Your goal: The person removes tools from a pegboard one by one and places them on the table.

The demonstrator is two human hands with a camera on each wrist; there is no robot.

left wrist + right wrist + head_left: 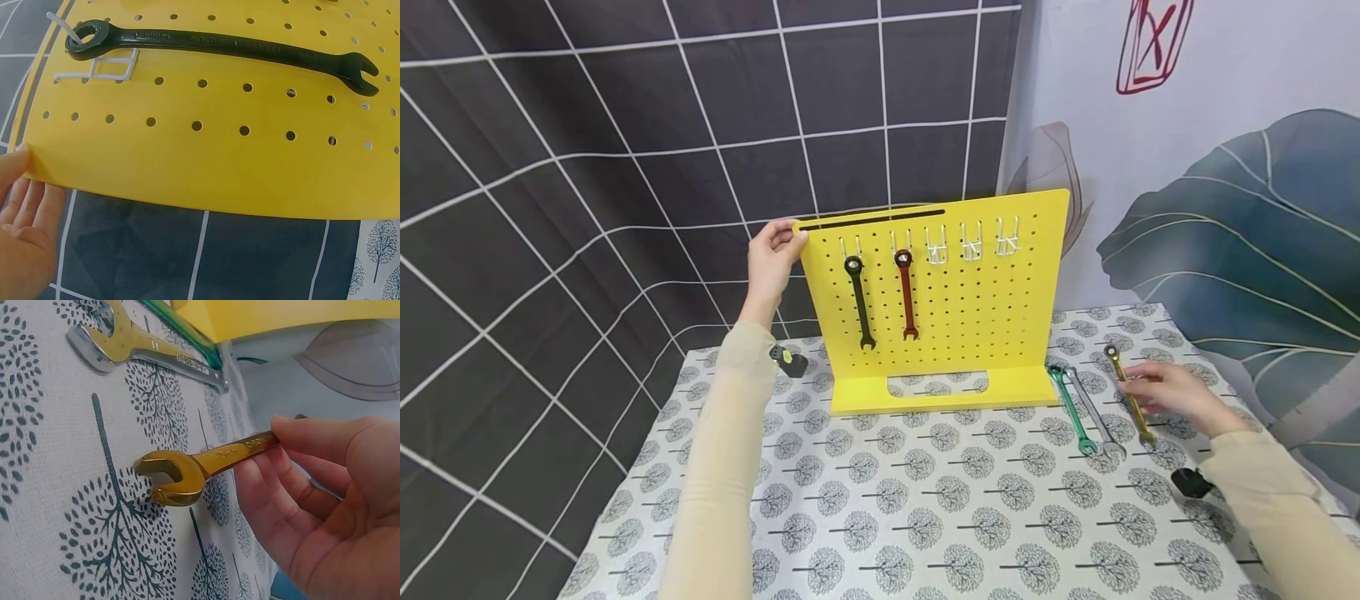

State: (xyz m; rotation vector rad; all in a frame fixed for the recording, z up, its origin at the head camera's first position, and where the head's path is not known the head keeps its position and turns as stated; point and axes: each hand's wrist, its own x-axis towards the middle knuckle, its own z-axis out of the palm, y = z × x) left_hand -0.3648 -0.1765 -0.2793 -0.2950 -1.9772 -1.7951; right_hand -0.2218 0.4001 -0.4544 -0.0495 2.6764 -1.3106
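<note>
My left hand [770,265] grips the upper left corner of a yellow pegboard [985,317], thumb in front and fingers behind. In the left wrist view a black combination wrench [219,47] hangs by its ring end from a white hook [115,69]. Beside it on the board hangs a red wrench [907,296]. At the right of the table my right hand [1176,396] pinches a gold combination wrench [1131,400] by its shank. Its open end [178,478] points away from the fingers in the right wrist view.
A green wrench [1073,412] and a silver wrench [1097,417] lie side by side near the board's right foot. Three white hooks [972,242] on the board carry nothing. A tree-patterned cloth [925,492] covers the table; a dark gridded curtain [722,100] hangs behind.
</note>
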